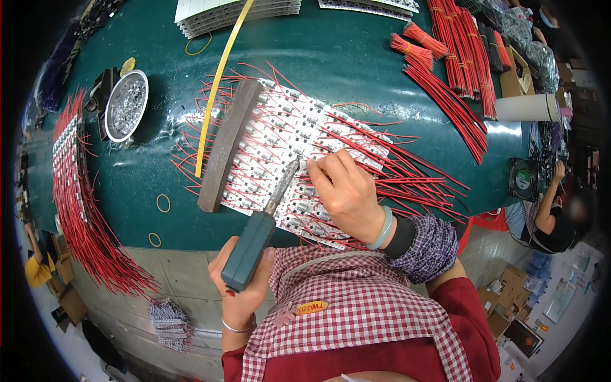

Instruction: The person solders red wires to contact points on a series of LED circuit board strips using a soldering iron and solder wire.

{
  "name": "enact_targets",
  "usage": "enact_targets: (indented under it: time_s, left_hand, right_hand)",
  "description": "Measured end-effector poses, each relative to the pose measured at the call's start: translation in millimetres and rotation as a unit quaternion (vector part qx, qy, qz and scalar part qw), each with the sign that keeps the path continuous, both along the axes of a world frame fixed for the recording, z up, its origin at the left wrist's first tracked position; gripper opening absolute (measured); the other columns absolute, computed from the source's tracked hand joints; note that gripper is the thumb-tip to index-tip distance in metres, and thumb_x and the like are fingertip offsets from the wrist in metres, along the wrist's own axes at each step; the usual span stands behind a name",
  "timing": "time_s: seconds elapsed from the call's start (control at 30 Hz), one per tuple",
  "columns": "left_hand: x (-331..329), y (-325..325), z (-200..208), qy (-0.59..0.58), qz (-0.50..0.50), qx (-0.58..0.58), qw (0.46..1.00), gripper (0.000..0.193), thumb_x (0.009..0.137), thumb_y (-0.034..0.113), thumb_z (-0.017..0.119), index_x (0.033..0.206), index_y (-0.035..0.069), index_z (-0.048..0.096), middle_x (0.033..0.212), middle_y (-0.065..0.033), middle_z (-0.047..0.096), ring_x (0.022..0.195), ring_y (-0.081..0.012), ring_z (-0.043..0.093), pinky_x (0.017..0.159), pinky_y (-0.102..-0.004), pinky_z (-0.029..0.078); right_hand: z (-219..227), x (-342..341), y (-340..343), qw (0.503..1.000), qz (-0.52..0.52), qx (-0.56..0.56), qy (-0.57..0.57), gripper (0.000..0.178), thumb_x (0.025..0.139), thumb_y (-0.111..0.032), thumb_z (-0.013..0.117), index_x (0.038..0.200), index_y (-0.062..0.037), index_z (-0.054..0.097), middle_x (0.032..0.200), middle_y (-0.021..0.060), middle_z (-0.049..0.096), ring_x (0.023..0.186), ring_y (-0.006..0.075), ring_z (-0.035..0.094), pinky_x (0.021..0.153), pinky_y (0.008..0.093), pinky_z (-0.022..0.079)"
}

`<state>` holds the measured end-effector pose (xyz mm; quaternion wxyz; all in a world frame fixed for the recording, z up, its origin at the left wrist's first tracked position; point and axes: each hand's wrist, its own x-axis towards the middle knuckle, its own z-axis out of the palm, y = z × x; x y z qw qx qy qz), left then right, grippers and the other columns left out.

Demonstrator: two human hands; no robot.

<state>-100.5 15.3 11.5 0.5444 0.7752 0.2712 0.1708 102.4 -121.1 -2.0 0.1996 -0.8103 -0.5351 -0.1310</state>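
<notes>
My left hand [242, 274] is wrapped round the dark green handle of a soldering iron [249, 249]. Its silvery tip slants up to the middle of a white circuit board panel [267, 149], which bears rows of small black parts. Close to that tip, my right hand [350, 194] pinches a red wire, though the fingers mostly hide it. Many red wires [414, 184] fan out to the right of the panel, partly beneath my right hand. Thin red wires also stick out along its left side. A rusty metal bar [230, 146] lies across the panel's left part.
A metal bowl [127, 105] with silvery bits stands on the green table [172, 121] at left. Wired boards [79, 184] overhang the left edge. Board stacks [238, 18] and red wire bundles [458, 51] lie at the back. A yellow strip [219, 83] crosses the bar. Another person [557, 216] sits at right.
</notes>
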Motion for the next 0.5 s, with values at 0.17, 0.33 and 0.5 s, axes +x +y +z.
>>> enact_targets:
  time_s: [0.17, 0.33, 0.5]
  left_hand:
    - [-11.9, -5.6, -3.8, -0.016, 0.071, -0.078, 0.994, 0.022, 0.077, -0.003, 0.078, 0.096, -0.008, 0.070, 0.085, -0.0138, 0.069, 0.067, -0.0208, 0.066, 0.062, -0.0299, 0.051]
    - [-9.3, -7.7, -1.8, -0.016, 0.094, -0.112, 0.989, 0.026, 0.077, -0.001, 0.080, 0.100, -0.009, 0.070, 0.089, -0.0142, 0.071, 0.072, -0.0191, 0.068, 0.065, -0.0286, 0.052]
    - [-8.4, -9.3, -5.4, -0.047, 0.090, -0.085, 0.991, 0.027, 0.077, 0.000, 0.081, 0.100, -0.009, 0.071, 0.090, -0.0138, 0.072, 0.074, -0.0179, 0.068, 0.067, -0.0288, 0.053]
  right_hand:
    - [0.0, -0.7, -0.7, 1.000, -0.003, -0.005, -0.003, 0.025, 0.071, -0.005, 0.063, 0.094, 0.0061, 0.066, 0.087, 0.0095, 0.053, 0.085, 0.0232, 0.056, 0.058, 0.0303, 0.050]
    - [-0.4, -1.3, -1.0, 1.000, -0.003, 0.002, 0.014, 0.026, 0.071, -0.004, 0.063, 0.095, 0.0061, 0.066, 0.089, 0.0100, 0.054, 0.086, 0.0240, 0.057, 0.059, 0.0305, 0.051]
    - [-2.4, 0.2, -6.8, 0.999, 0.000, 0.033, 0.039, 0.032, 0.073, -0.003, 0.065, 0.103, 0.0059, 0.068, 0.093, 0.0107, 0.057, 0.087, 0.0248, 0.059, 0.060, 0.0317, 0.051]
